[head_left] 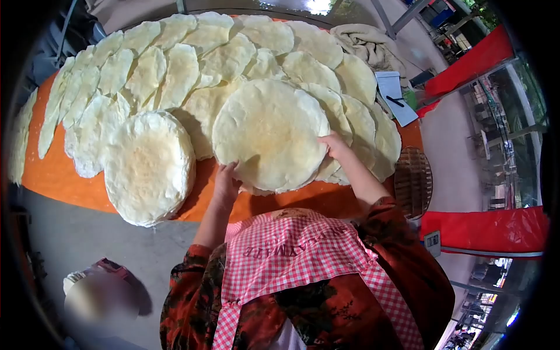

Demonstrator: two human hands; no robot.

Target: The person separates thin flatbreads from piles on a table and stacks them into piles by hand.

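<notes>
A large round flatbread (271, 131), pale with light brown patches, is held between my two hands over other breads. My left hand (226, 179) grips its lower left edge, fingers closed on the rim. At its right edge, my right hand (333, 146) pinches the rim, the thumb showing on top. To the left of my left hand stands a thick stack of round flatbreads (146, 166) near the table's front edge. Overlapping single flatbreads (181, 76) cover the back of the table in rows.
An orange cloth (291, 204) covers the table. At the right lie a notepad with a dark pen (395, 96), a bunched beige cloth (367, 44) and a woven basket (414, 181). A person (102, 297) is on the floor area at lower left.
</notes>
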